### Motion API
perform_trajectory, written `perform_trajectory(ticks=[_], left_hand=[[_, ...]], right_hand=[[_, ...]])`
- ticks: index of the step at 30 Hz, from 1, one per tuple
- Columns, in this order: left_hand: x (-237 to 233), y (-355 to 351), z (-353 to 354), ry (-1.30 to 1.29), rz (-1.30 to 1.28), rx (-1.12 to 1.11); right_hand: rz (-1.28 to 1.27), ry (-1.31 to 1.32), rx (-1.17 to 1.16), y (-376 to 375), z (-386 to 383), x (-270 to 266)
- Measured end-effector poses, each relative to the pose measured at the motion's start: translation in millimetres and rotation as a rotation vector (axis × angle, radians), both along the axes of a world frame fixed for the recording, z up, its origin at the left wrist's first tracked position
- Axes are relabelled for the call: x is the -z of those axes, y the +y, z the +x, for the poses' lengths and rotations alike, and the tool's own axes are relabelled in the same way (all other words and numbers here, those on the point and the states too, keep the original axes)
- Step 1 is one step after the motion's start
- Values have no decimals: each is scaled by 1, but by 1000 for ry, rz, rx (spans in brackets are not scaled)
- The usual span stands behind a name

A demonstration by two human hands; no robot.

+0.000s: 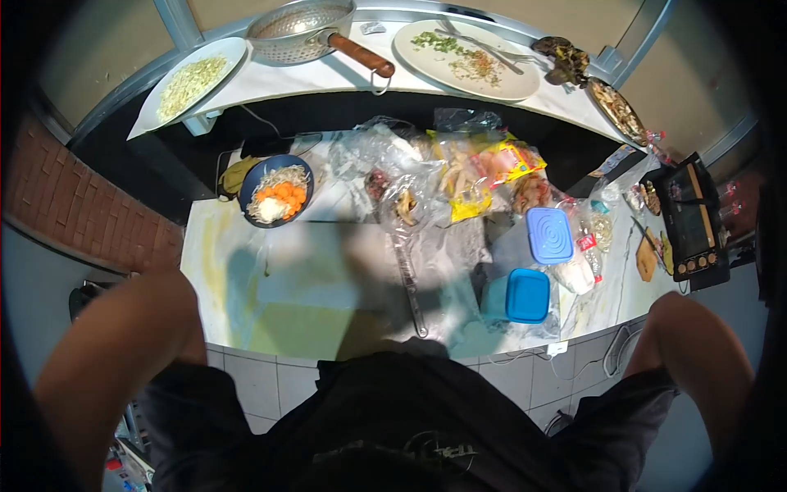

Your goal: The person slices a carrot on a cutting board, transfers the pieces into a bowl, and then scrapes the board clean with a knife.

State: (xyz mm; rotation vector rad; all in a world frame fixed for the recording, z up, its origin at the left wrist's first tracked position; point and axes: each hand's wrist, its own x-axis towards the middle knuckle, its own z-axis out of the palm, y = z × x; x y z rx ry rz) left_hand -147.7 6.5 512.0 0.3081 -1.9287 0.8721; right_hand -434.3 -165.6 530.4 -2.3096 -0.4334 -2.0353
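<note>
Neither of my hands shows in the head view; only my bent bare arms are seen at the lower left and lower right, reaching out of the picture. A dark blue plate (305, 182) with orange pieces (283, 195), pale shreds and a white lump stands at the counter's left. Clear plastic bags (418, 176) lie across the middle, beside a yellow and red packet (512, 160). Two lidded containers, one with a lilac lid (549, 235) and one with a blue lid (528, 296), stand at the right.
On the raised shelf are a plate of pale shreds (193, 88), a colander (299, 37) with a wooden handle, and an oval plate (418, 66) with chopped greens and utensils. A black oven (693, 217) stands at far right, near a small wooden board (646, 260).
</note>
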Motion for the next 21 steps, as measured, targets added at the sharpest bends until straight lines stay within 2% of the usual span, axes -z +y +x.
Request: perform_trajectory(ticks=[2, 3, 4, 5, 6, 7, 8, 9, 10, 11, 12, 14, 15, 16, 17, 19, 21], left_hand=[[16, -5, 21, 141, 34, 105], [34, -8, 31, 333, 54, 282], [71, -3, 46, 673, 35, 440], [126, 1, 69, 1013, 16, 595], [157, -14, 97, 717, 338, -6], [201, -27, 114, 748, 420, -280], [246, -31, 119, 887, 620, -329], [284, -26, 124, 931, 823, -487], [328, -21, 136, 914, 914, -552], [371, -13, 141, 1107, 1034, -498], [395, -5, 142, 1140, 1120, -577], [425, 6, 144, 1018, 1250, -780], [434, 9, 146, 941, 1252, -881], [444, 11, 148, 861, 1252, -981], [452, 11, 151, 862, 1258, -988], [468, 12, 157, 817, 1384, -1137], [487, 12, 165, 787, 1404, -1092]], right_hand=[[14, -16, -71, 11, 1, 12], [47, -25, -113, 15, 0, 26], [127, -32, -172, 14, -1, 43], [253, -19, -233, 11, -2, 72], [351, 380, 87, -11, -56, 123], [506, 376, -28, -14, -9, 157], [795, 489, 165, -14, -2, 210], [1068, 555, 263, 4, 35, 240], [1273, 691, 220, 7, 54, 282], [1298, 829, 294, 12, 67, 319], [1414, 820, 321, 22, 78, 368], [1208, 927, 629, 44, 88, 438], [1212, 935, 629, 52, 92, 450], [1217, 983, 762, 60, 97, 458], [1217, 1028, 891, 65, 105, 468], [1152, 1093, 975, 66, 115, 485], [1107, 1096, 1010, 59, 124, 495]])
